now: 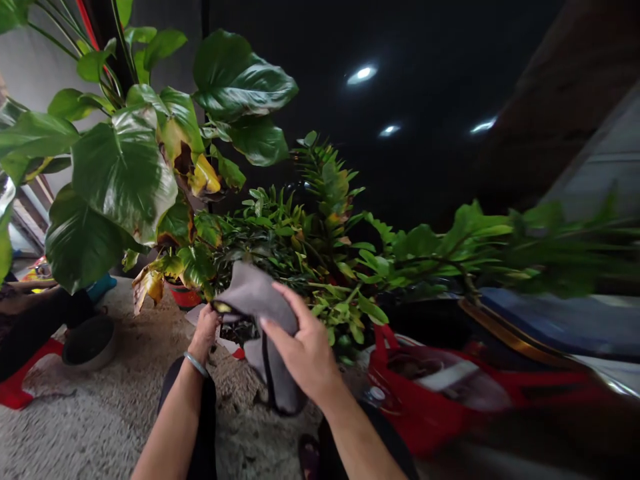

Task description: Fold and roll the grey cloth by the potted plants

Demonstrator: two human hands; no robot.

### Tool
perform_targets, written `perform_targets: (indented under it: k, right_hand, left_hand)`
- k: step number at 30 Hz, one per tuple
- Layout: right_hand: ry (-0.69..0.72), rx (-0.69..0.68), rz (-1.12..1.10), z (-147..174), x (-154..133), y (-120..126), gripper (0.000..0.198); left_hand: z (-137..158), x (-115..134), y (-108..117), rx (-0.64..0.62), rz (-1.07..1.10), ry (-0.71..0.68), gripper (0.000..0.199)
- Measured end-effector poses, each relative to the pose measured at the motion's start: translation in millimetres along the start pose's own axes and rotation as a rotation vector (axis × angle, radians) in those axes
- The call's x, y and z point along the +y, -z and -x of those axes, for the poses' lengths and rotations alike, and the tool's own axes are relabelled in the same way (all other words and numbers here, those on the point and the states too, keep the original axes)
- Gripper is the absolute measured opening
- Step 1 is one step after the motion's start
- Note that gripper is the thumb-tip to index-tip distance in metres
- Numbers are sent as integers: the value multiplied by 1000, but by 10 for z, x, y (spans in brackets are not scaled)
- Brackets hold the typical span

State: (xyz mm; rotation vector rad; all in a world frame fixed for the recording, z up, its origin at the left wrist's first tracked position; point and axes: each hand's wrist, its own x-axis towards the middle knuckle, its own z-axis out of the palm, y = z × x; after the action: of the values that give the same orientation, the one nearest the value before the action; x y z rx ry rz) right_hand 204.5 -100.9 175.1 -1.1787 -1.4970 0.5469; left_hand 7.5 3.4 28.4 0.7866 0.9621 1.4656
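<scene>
— Any brand, label or lettering legible here?

— None can be read; the red container [425, 400] at lower right carries a pale patch, too blurred to tell.

— What do the hands hold?

— At lower centre of the frame, the right hand [305, 353] is clenched on a grey cloth [255, 297], fingers folded over its top while the rest hangs down. The left hand [206, 330], a metal bangle [196, 365] on its wrist, pinches the cloth's left edge, where a yellowish leaf tip shows against the fabric.

— And around them?

— A broad-leaved plant [125, 167] fills the upper left, some leaves yellowed and brown at the edges. A bushy plant with narrow leaves [310, 240] stands directly behind the cloth, its fronds crowding the hands and stretching to the right edge. A red pot [184, 297] sits under the large leaves, a dark bowl [90, 343] at left on the pebbled floor [100, 420]. Ceiling lights [361, 73] glow at upper centre.
</scene>
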Motion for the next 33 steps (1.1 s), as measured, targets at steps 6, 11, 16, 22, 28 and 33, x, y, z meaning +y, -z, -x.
perform_targets:
  k: [6,11,16,22,28,33]
  right_hand:
    - [78,29,289,-647,23,-180,56]
    - [30,-222,258,103,415,-245,55]
    - [-49,3,65,260,359,300,47]
    - [-141,252,118,-394,356,184,67]
    - [-232,22,38,492,597,-14,53]
    - [-265,269,95,408,483,460,60]
  left_hand:
    - [58,-31,-165,-13,38,60,51]
    - [42,-20,-134,-17,22,1,30]
    - [49,29,-89,-64,-21,115,70]
    - [119,-18,-156,-75,-69,109,75]
    - [121,-22,-156,-85,-51,81,76]
    - [140,0,-164,-95,-53,92,69]
